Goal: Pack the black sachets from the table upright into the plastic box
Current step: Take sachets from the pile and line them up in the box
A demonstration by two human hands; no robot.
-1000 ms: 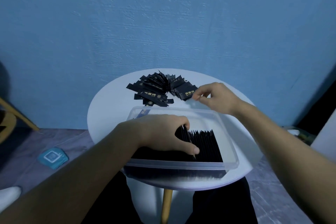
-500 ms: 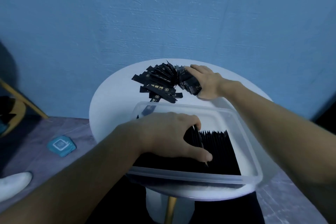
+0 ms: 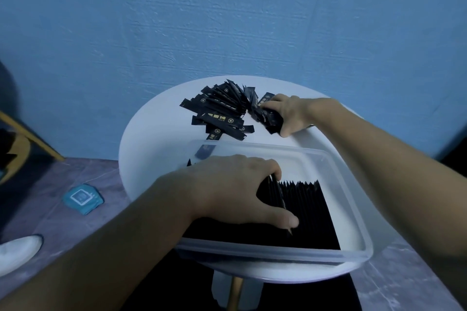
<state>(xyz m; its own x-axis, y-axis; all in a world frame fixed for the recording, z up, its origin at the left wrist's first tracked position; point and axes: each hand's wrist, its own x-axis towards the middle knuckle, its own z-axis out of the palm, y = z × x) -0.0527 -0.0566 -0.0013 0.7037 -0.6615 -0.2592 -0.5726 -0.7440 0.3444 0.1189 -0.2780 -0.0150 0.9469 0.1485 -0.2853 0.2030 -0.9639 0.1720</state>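
Note:
A clear plastic box (image 3: 351, 184) stands at the near edge of the round white table (image 3: 149, 139). Inside it a row of black sachets (image 3: 308, 212) stands upright. My left hand (image 3: 235, 189) lies on the left part of that row, thumb and fingers curled round the sachets. Behind the box a loose pile of black sachets (image 3: 222, 111) lies on the table. My right hand (image 3: 288, 113) grips a small bunch of sachets (image 3: 270, 118) at the pile's right side.
A blue wall rises right behind the table. On the purple floor to the left lie a small blue packet (image 3: 83, 198) and a white shoe (image 3: 17, 250). A wooden chair leg (image 3: 30, 139) slants at the far left.
My right hand reached into the right side of the pile and closed its fingers round a bunch of sachets. My left hand stayed on the upright row. The camera tilted downward.

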